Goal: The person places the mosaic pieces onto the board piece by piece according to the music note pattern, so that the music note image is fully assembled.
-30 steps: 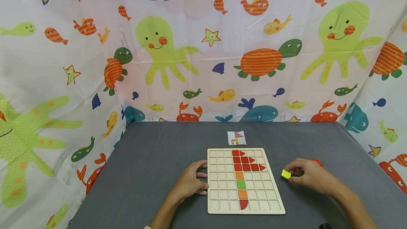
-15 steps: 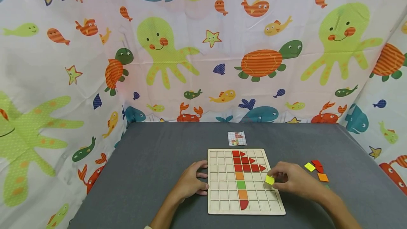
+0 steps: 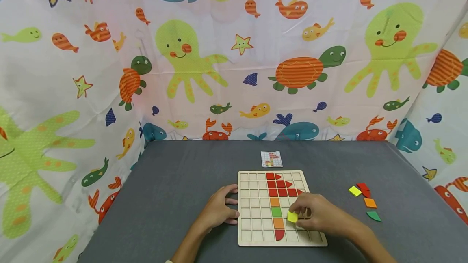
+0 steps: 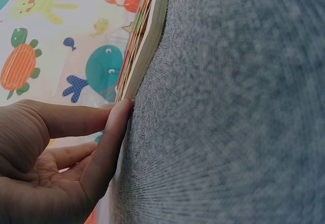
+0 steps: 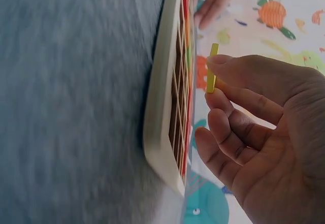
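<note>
My right hand (image 3: 321, 214) pinches a yellow square tile (image 3: 292, 217) between thumb and fingertips. The right wrist view shows the tile (image 5: 212, 67) edge-on, raised off the wooden grid board (image 3: 253, 213). In the head view it overlaps a cell just right of the middle column. My left hand (image 3: 218, 207) rests against the board's left edge, its fingertips (image 4: 122, 109) right at the side. Set in the board are several red squares (image 3: 282, 192) and red pointed tiles (image 3: 278, 176). Below them stand orange (image 3: 274, 202), green (image 3: 276, 212) and orange (image 3: 278, 223) squares, with a red quarter-round tile (image 3: 279, 235) under those.
Right of the board lie a second yellow tile (image 3: 354, 191), red curved tiles (image 3: 363, 189), an orange square (image 3: 370, 203) and a green curved tile (image 3: 374, 216). A small pattern card (image 3: 271, 159) lies beyond the board on the grey tabletop (image 3: 183, 182). A printed curtain (image 3: 234, 113) hangs behind.
My right hand has carried the yellow tile leftward from beside the loose tiles to over the board, uncovering those tiles. The left hand has stayed at the board's edge.
</note>
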The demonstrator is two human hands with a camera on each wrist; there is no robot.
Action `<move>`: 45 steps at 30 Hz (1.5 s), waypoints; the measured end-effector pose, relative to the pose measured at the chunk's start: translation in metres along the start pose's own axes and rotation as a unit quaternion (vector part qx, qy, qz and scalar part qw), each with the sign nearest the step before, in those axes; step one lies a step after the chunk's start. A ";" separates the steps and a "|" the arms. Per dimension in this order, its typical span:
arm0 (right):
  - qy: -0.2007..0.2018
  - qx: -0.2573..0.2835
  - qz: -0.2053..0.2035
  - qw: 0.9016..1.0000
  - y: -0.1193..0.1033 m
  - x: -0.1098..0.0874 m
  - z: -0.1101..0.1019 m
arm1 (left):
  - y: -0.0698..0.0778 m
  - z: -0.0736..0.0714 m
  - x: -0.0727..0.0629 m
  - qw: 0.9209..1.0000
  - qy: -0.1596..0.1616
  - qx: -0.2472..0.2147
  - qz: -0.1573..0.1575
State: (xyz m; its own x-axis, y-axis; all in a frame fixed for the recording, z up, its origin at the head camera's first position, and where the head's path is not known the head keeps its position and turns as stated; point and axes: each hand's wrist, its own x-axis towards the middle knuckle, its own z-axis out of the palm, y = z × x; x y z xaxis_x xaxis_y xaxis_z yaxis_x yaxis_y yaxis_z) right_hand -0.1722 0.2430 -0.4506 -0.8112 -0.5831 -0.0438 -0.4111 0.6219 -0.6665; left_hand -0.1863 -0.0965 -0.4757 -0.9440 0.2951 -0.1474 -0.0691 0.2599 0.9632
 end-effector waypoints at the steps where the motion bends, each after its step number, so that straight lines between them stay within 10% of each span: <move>1: -0.006 0.002 -0.001 1.000 -0.002 0.001 0.002 | 0.000 0.000 0.000 1.000 0.000 0.000 0.000; 45: -0.082 0.001 -0.055 0.995 -0.043 0.030 0.034 | -0.003 -0.001 0.002 1.000 -0.002 -0.003 0.003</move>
State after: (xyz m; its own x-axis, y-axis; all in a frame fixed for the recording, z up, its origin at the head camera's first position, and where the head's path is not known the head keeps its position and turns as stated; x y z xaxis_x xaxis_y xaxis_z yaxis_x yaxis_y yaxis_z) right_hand -0.1646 0.1809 -0.4484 -0.6819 -0.7257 -0.0909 -0.4931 0.5480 -0.6757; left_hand -0.1880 -0.0977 -0.4785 -0.9432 0.3000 -0.1426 -0.0657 0.2521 0.9655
